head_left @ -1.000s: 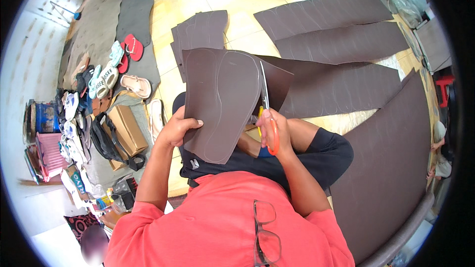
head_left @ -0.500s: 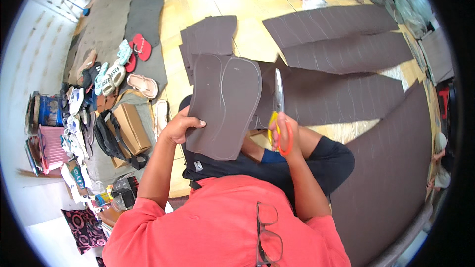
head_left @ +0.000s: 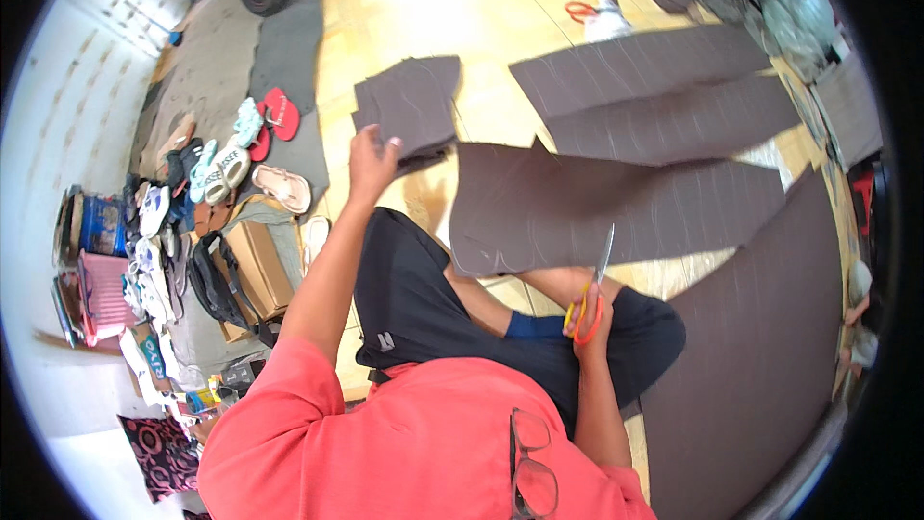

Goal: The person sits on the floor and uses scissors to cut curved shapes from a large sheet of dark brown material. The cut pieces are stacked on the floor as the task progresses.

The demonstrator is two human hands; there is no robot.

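My left hand [head_left: 372, 166] reaches forward to the near left corner of a stack of dark brown sheet pieces [head_left: 409, 96] on the floor. Its thumb and fingers are apart, and nothing shows between them. Over my right knee, my right hand [head_left: 592, 327] grips scissors [head_left: 584, 316] with one yellow and one orange handle loop, the blades pointing up and away from me. Just beyond my legs lies a wide brown sheet [head_left: 616, 207] marked with pale curved outlines, its near edge close to the scissors.
More marked brown strips [head_left: 664, 87] lie farther off, with a second pair of red-handled scissors [head_left: 580, 12] beyond. A large brown sheet [head_left: 751, 356] spreads at right. Sandals [head_left: 281, 188], shoes and a cardboard box [head_left: 255, 270] crowd the left side.
My left hand has moved forward and let go of the outlined brown piece, which now lies on the stack. My right hand has drawn back to the right with the scissors.
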